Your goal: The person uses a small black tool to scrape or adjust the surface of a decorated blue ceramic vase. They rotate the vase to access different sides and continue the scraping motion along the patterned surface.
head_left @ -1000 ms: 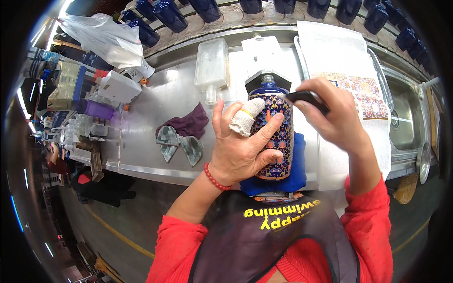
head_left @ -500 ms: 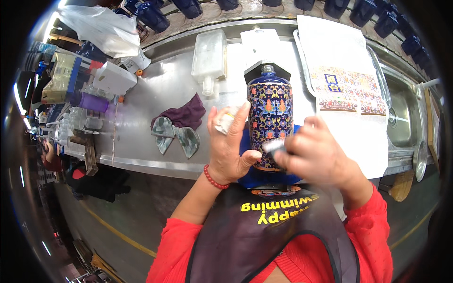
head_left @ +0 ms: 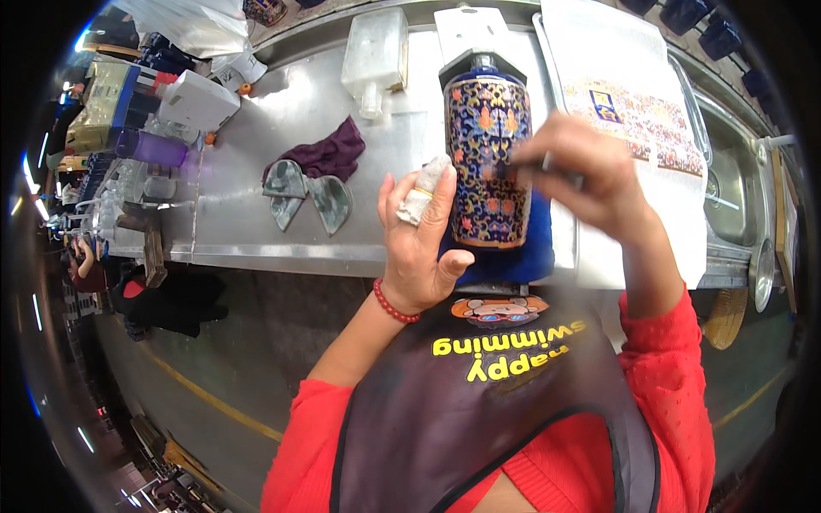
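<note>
A dark blue bottle point(head_left: 489, 162) with a colourful floral pattern lies on its back, neck pointing away from me, its base end over a blue pad point(head_left: 540, 244). The neck end rests at a dark angular holder point(head_left: 511, 66). My left hand point(head_left: 417, 248) is beside the bottle's left side, fingers apart, holding nothing. White cloth point(head_left: 419, 198) is wrapped round one of its fingers. My right hand point(head_left: 590, 175), smeared by motion, grips a small flat scraper-like tool point(head_left: 552, 167) over the right half of the bottle. The tool's working edge is blurred.
Left on the steel table lie a purple cloth point(head_left: 332, 154) and grey-green patterned pieces point(head_left: 329, 203). A clear bottle point(head_left: 375, 56) lies behind. Printed floral sheets point(head_left: 637, 111) are on white paper at right, beside a sink point(head_left: 734, 171). Dark blue vessels point(head_left: 723, 38) stand at the back right.
My right hand has moved with the tool from the bottle's near end up to its middle right side. The left hand stays beside the bottle. The view has shifted.
</note>
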The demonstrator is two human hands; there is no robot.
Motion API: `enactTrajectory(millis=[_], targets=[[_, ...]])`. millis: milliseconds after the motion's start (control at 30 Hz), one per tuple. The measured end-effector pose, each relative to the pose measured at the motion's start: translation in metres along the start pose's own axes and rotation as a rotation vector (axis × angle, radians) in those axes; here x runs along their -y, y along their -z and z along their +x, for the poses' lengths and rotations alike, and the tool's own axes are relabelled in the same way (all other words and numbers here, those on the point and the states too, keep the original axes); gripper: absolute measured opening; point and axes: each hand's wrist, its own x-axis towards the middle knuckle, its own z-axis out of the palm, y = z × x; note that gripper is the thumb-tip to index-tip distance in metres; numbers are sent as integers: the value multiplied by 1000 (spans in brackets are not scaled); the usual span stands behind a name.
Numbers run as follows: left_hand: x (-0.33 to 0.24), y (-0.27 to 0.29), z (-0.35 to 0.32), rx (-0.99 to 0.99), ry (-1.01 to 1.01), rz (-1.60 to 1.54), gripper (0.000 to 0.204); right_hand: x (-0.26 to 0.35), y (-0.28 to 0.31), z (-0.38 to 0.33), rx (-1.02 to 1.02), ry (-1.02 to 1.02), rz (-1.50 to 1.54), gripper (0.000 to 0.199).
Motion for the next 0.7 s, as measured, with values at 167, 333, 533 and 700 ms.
enactTrajectory(millis=[167, 333, 533, 700], targets=[[-2, 0, -11, 13, 5, 21, 87, 14, -11, -28, 270, 385, 3, 25], [-6, -2, -19, 29, -51, 122, 77, -8, -6, -75, -110, -245, 95, 23], [-9, 1, -22, 20, -160, 230, 54, -23, -18, -93, -224, -254, 259, 18], [-10, 7, -21, 43, -201, 257, 46, -14, -24, -89, -248, -385, 306, 17]])
